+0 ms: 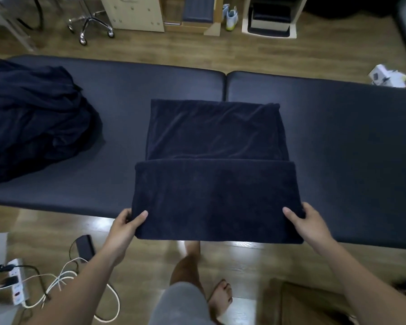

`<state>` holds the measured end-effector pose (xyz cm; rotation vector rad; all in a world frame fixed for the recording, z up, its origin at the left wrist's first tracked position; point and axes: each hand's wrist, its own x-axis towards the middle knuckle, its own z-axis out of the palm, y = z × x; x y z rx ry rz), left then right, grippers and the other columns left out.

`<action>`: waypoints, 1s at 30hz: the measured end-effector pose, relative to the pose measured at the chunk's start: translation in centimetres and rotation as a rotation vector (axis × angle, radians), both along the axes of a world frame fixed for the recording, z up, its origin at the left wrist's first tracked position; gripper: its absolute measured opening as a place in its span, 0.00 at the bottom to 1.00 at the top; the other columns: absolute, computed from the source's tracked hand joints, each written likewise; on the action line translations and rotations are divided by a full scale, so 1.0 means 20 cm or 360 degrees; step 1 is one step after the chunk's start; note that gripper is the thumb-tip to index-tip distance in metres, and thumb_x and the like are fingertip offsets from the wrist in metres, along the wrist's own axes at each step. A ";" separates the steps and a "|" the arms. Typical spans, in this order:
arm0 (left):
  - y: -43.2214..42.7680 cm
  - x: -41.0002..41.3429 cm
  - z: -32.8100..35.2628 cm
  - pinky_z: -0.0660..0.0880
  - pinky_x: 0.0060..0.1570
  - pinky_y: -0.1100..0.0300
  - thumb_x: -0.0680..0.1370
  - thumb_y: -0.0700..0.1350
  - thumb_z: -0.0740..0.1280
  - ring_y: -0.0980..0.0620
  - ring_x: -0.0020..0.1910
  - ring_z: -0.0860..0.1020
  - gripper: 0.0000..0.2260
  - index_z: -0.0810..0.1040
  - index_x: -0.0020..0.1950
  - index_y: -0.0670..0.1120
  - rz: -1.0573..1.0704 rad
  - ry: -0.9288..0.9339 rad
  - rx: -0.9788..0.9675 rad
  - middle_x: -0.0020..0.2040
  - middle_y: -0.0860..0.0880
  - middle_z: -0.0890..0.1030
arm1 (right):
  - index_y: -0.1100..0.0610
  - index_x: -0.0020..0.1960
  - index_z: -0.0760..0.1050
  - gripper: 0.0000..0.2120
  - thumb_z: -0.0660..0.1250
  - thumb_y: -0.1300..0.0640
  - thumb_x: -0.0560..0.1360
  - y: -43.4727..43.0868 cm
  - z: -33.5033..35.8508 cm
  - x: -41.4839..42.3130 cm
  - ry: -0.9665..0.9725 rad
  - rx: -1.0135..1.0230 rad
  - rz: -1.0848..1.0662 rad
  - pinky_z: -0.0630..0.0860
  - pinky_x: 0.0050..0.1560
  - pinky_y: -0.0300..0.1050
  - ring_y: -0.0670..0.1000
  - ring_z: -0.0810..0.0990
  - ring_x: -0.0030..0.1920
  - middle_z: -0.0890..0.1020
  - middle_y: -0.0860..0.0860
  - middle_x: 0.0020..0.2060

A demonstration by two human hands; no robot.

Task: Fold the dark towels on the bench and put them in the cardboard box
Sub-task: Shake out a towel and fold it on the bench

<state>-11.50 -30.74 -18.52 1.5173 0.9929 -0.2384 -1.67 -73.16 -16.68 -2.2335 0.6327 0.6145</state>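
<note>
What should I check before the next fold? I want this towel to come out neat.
1. Left hand grips the towel at its near left corner: ok.
2. Right hand grips the near right corner: ok.
3. Far half of the towel lies smooth: not ok, wrinkled.
4. Pile of unfolded towels lies apart from it: ok.
5. Brown shape at lower right is the open box: cannot tell, blurred.

left hand point(127, 222) lower left of centre, thumb on top, pinching towel point(216, 198) corner, right hand point(308, 221) mirrored lower right, both forearms extended
</note>
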 end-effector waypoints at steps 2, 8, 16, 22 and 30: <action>-0.05 -0.01 -0.03 0.77 0.47 0.55 0.77 0.46 0.72 0.48 0.50 0.80 0.12 0.73 0.55 0.43 0.0137 0.0025 -0.0064 0.49 0.50 0.81 | 0.54 0.54 0.74 0.14 0.68 0.45 0.76 0.02 0.00 -0.06 0.0014 0.0030 -0.0111 0.73 0.45 0.48 0.50 0.78 0.45 0.80 0.50 0.50; -0.04 0.01 0.05 0.77 0.48 0.51 0.75 0.45 0.74 0.50 0.51 0.78 0.22 0.64 0.61 0.46 0.0164 0.0082 0.0042 0.58 0.47 0.76 | 0.59 0.53 0.73 0.16 0.73 0.50 0.73 -0.03 0.08 -0.14 0.0174 0.0113 -0.0144 0.78 0.44 0.53 0.55 0.82 0.43 0.84 0.55 0.48; 0.10 -0.01 0.41 0.75 0.30 0.59 0.72 0.44 0.71 0.49 0.42 0.80 0.36 0.60 0.74 0.66 -0.0199 0.0349 -0.0323 0.59 0.51 0.78 | 0.33 0.63 0.74 0.26 0.70 0.60 0.74 -0.28 0.34 -0.05 0.0655 0.0788 0.0028 0.65 0.33 0.42 0.54 0.69 0.41 0.75 0.66 0.48; 0.22 0.38 0.61 0.64 0.14 0.71 0.80 0.46 0.61 0.56 0.16 0.71 0.11 0.83 0.49 0.47 -0.0115 0.0440 -0.0602 0.29 0.47 0.76 | 0.57 0.38 0.74 0.10 0.65 0.57 0.77 -0.16 0.53 0.33 0.0365 0.0913 -0.0696 0.67 0.16 0.33 0.45 0.71 0.16 0.74 0.50 0.19; 0.24 0.96 0.44 0.69 0.27 0.63 0.69 0.75 0.60 0.54 0.25 0.69 0.29 0.74 0.44 0.48 -0.0116 0.0112 -0.0382 0.31 0.51 0.72 | 0.50 0.48 0.75 0.22 0.59 0.32 0.75 0.03 0.33 0.89 0.0066 0.0821 -0.0450 0.71 0.41 0.46 0.48 0.74 0.36 0.77 0.47 0.35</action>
